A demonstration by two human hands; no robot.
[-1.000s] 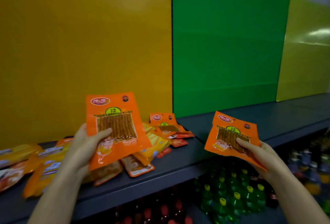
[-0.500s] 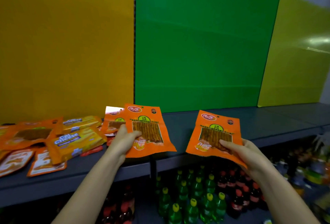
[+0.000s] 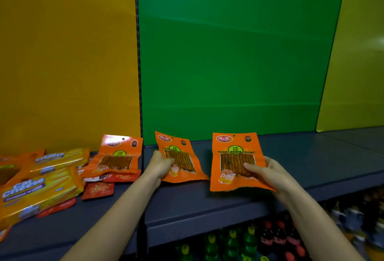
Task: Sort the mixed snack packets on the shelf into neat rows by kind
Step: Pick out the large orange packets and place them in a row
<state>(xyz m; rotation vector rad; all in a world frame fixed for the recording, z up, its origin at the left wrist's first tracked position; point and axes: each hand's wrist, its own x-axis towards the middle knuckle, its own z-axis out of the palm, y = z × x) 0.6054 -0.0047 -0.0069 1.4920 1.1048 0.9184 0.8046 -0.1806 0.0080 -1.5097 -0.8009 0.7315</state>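
My left hand (image 3: 159, 167) grips an orange snack packet with a clear window (image 3: 180, 158) by its left edge, low over the grey shelf (image 3: 207, 202) in front of the green panel. Beside it, my right hand (image 3: 268, 172) holds a second orange packet of the same kind (image 3: 232, 156), thumb across its window, near the shelf's front edge. A third such packet (image 3: 119, 154) leans on the mixed heap to the left. The heap holds yellow Cal Cheese packs (image 3: 39, 190) and small red sachets (image 3: 97, 191).
Yellow (image 3: 66, 63), green (image 3: 232, 53) and lime (image 3: 357, 73) back panels stand behind the shelf. Bare grey shelf runs on to the right (image 3: 332, 156). On the level below stand green and dark bottles (image 3: 239, 244).
Both hands have carried their orange packets rightwards and down, from in front of the yellow panel to low over the shelf before the green panel. The heap now lies at the left.
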